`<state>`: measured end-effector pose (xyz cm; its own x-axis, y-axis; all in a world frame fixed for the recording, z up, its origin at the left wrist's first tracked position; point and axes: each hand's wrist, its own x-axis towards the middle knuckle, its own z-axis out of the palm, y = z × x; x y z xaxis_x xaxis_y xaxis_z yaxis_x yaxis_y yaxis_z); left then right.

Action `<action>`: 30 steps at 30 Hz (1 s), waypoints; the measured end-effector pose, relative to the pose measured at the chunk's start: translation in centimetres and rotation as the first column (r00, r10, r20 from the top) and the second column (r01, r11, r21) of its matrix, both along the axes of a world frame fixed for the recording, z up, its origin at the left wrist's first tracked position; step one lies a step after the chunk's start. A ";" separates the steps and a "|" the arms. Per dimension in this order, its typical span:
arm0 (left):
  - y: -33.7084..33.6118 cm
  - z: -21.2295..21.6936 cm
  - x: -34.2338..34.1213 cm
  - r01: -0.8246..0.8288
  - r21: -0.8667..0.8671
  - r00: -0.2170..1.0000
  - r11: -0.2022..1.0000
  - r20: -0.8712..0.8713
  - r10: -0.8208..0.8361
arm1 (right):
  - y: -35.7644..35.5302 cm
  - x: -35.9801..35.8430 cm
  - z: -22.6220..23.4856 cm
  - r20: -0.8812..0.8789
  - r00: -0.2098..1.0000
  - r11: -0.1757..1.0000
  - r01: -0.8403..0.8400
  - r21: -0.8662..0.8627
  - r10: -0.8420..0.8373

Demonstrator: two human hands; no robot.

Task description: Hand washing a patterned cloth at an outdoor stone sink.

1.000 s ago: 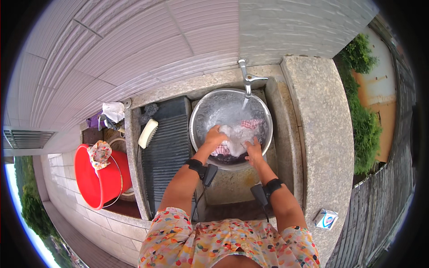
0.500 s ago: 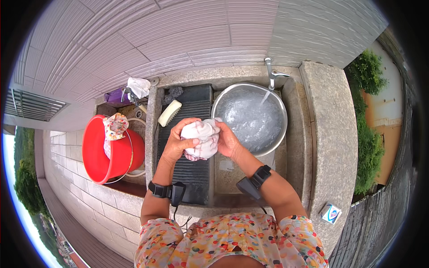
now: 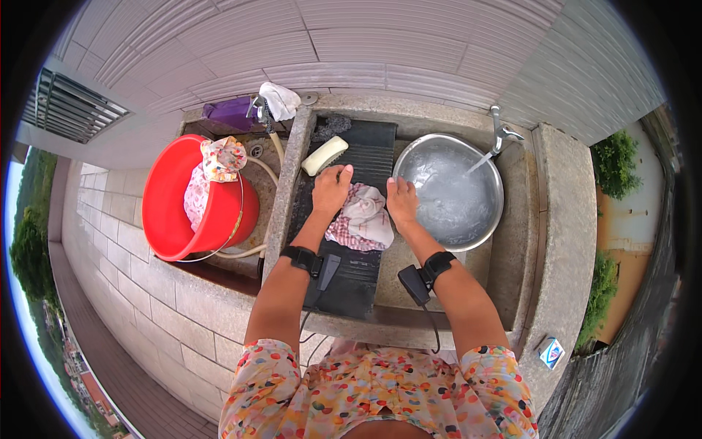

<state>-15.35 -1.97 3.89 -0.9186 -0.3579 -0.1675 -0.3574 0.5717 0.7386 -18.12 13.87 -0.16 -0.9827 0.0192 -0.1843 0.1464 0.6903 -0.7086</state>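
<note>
A crumpled white cloth with red checks (image 3: 363, 218) lies in a heap on the dark ridged washboard (image 3: 344, 282). At its upper left is my left hand (image 3: 332, 192), palm down and holding nothing, its fingers slightly bent and apart. My right hand (image 3: 402, 203) hovers at the cloth's right side, close to the rim of the metal basin (image 3: 491, 233). Its fingers are loosely bent, with nothing in them. A cream scrubbing brush (image 3: 325, 156) rests on the washboard just beyond my left hand. Water runs from the tap (image 3: 499, 135) into the basin.
A red bucket (image 3: 164, 212) with patterned cloth (image 3: 223, 159) over its rim stands at the left. Behind it are a purple container (image 3: 228, 110) and a white rag (image 3: 279, 100). A small box (image 3: 550, 353) sits on the right stone ledge (image 3: 567, 241). Stone walls edge the sink.
The bundled cloth has gone from between my hands onto the washboard and spread a little. Both hands have let go and moved farther forward. The whole view has shifted.
</note>
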 end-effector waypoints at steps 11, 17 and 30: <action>3.2 -2.1 14.2 0.310 -0.310 0.885 0.899 -0.252 -0.392 | 1.0 13.7 1.2 -0.180 0.860 0.877 -0.455 0.156 0.478; 3.4 -3.7 10.2 0.166 -0.376 0.949 0.912 -0.190 -0.251 | -1.5 10.7 -1.1 -0.230 0.890 0.917 -0.365 0.162 0.395; -0.4 -3.8 6.6 0.320 -0.112 0.944 0.941 -0.042 -0.326 | -3.9 7.8 2.1 -0.029 0.972 0.969 -0.235 -0.073 0.234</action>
